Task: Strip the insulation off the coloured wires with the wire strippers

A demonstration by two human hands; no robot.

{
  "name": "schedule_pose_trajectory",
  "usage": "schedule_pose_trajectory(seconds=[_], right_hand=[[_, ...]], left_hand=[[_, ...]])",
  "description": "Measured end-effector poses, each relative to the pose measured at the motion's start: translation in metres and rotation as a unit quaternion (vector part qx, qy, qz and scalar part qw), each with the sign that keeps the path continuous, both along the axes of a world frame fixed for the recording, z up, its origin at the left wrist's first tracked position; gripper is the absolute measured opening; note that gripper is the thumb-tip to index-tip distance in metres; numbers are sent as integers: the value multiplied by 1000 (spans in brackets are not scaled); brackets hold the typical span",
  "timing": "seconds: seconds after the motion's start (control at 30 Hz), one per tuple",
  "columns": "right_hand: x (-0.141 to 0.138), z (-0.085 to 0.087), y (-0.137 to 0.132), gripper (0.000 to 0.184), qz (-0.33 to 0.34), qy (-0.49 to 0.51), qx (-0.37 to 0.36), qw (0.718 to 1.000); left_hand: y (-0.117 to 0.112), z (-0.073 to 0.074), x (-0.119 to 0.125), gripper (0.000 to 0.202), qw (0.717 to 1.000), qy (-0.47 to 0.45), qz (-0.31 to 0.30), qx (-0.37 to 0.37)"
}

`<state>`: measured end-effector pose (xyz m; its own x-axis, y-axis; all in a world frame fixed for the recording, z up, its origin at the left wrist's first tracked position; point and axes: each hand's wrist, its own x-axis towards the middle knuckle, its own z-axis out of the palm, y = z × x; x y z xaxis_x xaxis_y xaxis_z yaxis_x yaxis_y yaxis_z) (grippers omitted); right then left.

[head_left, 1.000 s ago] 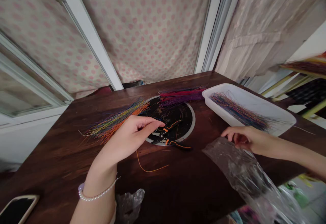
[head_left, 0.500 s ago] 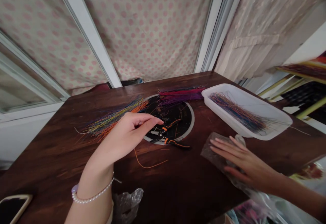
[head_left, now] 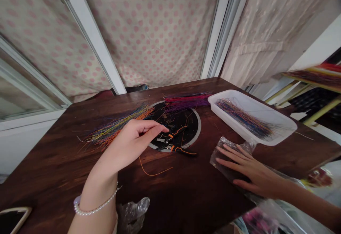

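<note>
My left hand point(head_left: 144, 131), wearing a pearl bracelet point(head_left: 96, 209), is closed in a pinch above a round black plate point(head_left: 196, 127) with a pale rim. Whatever lies between its fingertips is too small to make out. Wire strippers point(head_left: 168, 142) with black and orange handles rest spread on the plate, just beneath those fingertips. A curved orange wire point(head_left: 153, 174) lies on the wood below the wrist. My right hand point(head_left: 246, 164) rests flat, fingers spread, on a clear plastic bag point(head_left: 221, 152) near the table's right edge.
A multicoloured wire bundle point(head_left: 117, 127) lies left of the plate, a red and purple bundle point(head_left: 183, 102) behind it. The white tray point(head_left: 282, 124) at right holds more wires. A crumpled plastic piece point(head_left: 134, 211) and a phone point(head_left: 13, 219) are at the front.
My right hand's fingers have spread wider over the plastic bag, which looks flatter. My left hand keeps its pinch over the plate. The whole view has shifted slightly.
</note>
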<state>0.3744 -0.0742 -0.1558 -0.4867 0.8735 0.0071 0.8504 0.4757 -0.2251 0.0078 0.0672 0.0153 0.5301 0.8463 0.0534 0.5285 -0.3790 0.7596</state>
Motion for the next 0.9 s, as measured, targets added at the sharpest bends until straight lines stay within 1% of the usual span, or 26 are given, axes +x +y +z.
schedule_pose_trajectory(seconds=[0.07,0.13,0.17,0.23,0.3,0.37,0.43,0.47,0.5,0.53,0.57,0.6,0.63,0.7,0.8,0.83,0.9], right_hand=[[0,12,4,67,9,9,18,1000],[-3,30,10,67,18,26,50,998],[-7,42,15,66,20,38,66,997],[-21,69,26,58,2,90,111,990],[-43,102,39,47,-17,170,160,972],[-71,136,53,35,-20,265,183,946],[-100,164,70,28,-23,382,179,906],[-114,174,78,27,-19,448,160,879],[-127,180,87,26,-10,507,122,853],[-138,183,96,25,4,560,99,823],[-148,181,105,24,15,598,75,798],[-155,176,112,23,27,628,53,776],[-162,168,119,23,35,651,30,758],[-169,148,131,25,43,680,-10,732],[-170,120,141,26,33,698,-26,715],[-169,114,143,26,29,699,-32,713],[-167,106,145,26,26,697,-53,714]], left_hand=[[0,1,-1,48,1000,-1,-3,3],[1,1,-1,47,1000,-4,-6,3],[0,1,0,47,1000,-5,-6,3],[0,2,1,46,1000,-4,-6,2],[-1,2,2,45,1000,-4,-7,0],[-1,1,2,44,1000,-10,-8,-3],[-1,1,2,43,1000,-17,-5,-2],[-1,1,2,43,1000,-19,0,1],[-2,1,2,42,1000,-20,6,6],[-2,1,3,42,1000,-20,10,11],[-2,2,3,42,1000,-21,13,13],[-3,2,3,42,1000,-22,13,13],[-4,2,4,42,1000,-22,13,11],[-5,2,6,42,1000,-22,7,10],[-3,-1,9,41,1000,-20,2,9],[-1,-2,10,41,1000,-19,1,5],[3,-8,13,42,1000,-13,2,-8]])
